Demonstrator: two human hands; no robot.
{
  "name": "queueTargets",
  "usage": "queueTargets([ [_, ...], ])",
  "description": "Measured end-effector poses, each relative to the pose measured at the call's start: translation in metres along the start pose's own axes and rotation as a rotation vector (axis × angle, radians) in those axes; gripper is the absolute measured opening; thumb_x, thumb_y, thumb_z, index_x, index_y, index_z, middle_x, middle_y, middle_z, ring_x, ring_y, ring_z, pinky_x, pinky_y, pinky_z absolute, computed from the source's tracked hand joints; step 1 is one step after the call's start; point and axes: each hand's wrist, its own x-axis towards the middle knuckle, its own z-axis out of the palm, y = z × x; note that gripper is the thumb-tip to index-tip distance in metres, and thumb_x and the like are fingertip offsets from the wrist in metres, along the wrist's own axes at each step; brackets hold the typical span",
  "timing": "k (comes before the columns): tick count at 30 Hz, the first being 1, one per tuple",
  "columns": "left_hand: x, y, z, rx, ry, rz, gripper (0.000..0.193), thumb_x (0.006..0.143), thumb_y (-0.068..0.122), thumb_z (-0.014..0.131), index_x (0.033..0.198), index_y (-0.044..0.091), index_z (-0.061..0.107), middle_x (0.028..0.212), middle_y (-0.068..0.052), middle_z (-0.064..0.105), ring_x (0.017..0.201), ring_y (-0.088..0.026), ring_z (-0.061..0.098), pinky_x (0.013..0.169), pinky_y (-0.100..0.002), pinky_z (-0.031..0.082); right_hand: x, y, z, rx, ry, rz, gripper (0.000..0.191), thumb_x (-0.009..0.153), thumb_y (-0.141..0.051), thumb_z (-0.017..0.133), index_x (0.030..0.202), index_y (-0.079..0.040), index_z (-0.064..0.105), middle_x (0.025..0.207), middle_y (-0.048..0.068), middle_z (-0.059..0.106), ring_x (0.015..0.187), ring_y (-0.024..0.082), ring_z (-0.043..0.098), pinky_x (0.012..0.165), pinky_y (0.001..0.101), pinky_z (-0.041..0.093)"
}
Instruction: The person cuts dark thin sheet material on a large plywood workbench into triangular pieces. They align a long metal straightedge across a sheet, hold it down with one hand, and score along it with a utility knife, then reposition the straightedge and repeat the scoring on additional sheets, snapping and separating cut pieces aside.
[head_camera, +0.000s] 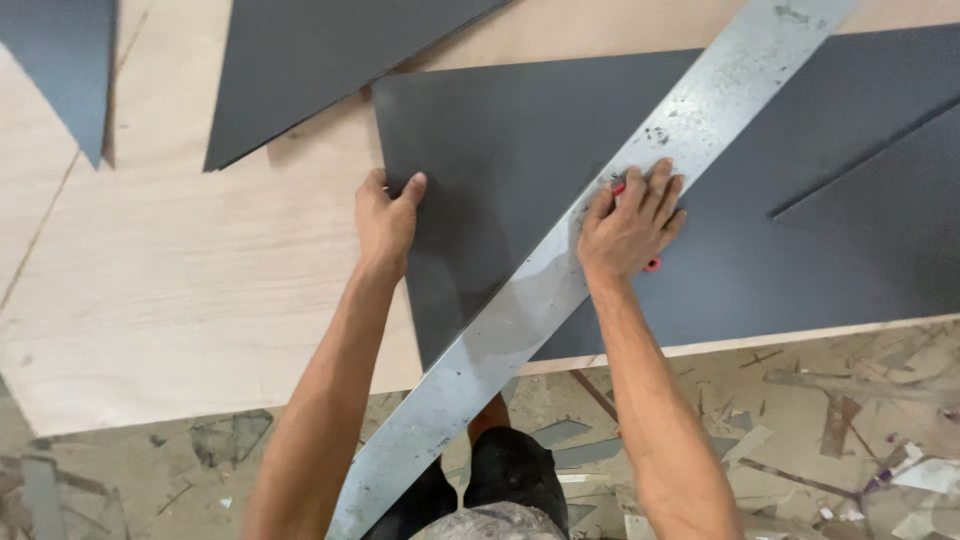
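The left hand (385, 222) grips the edge of the dark sheet (500, 160) on the plywood (180, 290). The right hand (630, 228), closed around a red tool (652, 264), presses the metal straightedge (560, 270) lying diagonally across the sheet. If that pressure eases, the straightedge could slide off line.
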Motion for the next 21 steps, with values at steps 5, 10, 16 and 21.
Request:
queueTargets([
  [5, -0.001, 0.008, -0.004, 0.034, 0.011, 0.028, 0.030, 0.088, 0.021, 0.076, 0.104, -0.003, 0.069, 0.090, -0.012, 0.074, 0.082, -0.020, 0.068, 0.076, -0.036, 0.054, -0.001, -0.001, 0.000, 0.029, 0.006, -0.010, 0.039, 0.110, -0.031, 0.054, 0.138, -0.003, 0.057, 0.163, 0.029, 0.038, 0.152, 0.052, 0.029, 0.113, 0.0776, 0.025],
  [10, -0.002, 0.003, -0.006, -0.067, -0.046, -0.057, 0.028, 0.089, 0.020, 0.076, 0.103, -0.003, 0.069, 0.091, -0.013, 0.075, 0.081, -0.018, 0.067, 0.074, -0.036, 0.055, -0.002, 0.003, 0.003, 0.013, -0.002, -0.026, 0.039, 0.112, -0.032, 0.051, 0.139, -0.004, 0.056, 0.161, 0.030, 0.038, 0.151, 0.053, 0.029, 0.112, 0.0779, 0.024],
  [16, 0.035, -0.005, -0.007, -0.200, -0.097, -0.104, 0.031, 0.094, 0.025, 0.077, 0.101, -0.005, 0.072, 0.083, -0.005, 0.065, 0.073, -0.012, 0.058, 0.068, -0.031, 0.050, -0.002, 0.006, 0.005, 0.020, 0.012, -0.032, 0.042, 0.112, -0.033, 0.051, 0.141, -0.003, 0.055, 0.162, 0.030, 0.038, 0.151, 0.052, 0.029, 0.113, 0.0757, 0.025],
  [21, 0.064, -0.002, -0.003, -0.635, 0.118, -0.163, 0.037, 0.096, 0.026, 0.069, 0.116, -0.005, 0.067, 0.082, -0.004, 0.064, 0.068, -0.014, 0.054, 0.062, -0.034, 0.045, 0.001, 0.001, 0.003, 0.010, 0.028, -0.023, 0.041, 0.110, -0.033, 0.053, 0.138, -0.004, 0.057, 0.161, 0.027, 0.040, 0.151, 0.050, 0.031, 0.112, 0.0738, 0.026],
])
